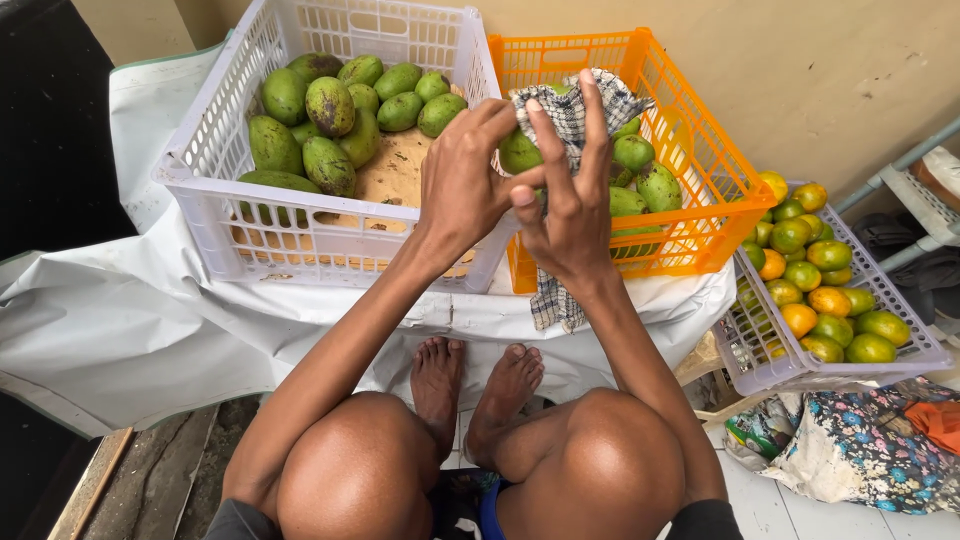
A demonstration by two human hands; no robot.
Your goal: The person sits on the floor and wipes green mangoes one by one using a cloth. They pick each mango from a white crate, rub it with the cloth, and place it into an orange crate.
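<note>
Beige wall [800, 70] behind, white tile floor [770, 510], daylight.

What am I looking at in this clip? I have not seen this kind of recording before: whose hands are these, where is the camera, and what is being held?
There is one picture, from a camera worn on the person's head, looking down past their knees and bare feet. No machine is involved: the left hand and right hand are the person's own. Together they hold a green mango against a checked cloth, which hangs down below the right wrist. Behind them sit a white crate of green mangoes and an orange crate holding a few more, both on a white sheet. To the right, a lilac basket holds small orange and green citrus fruits.
</note>
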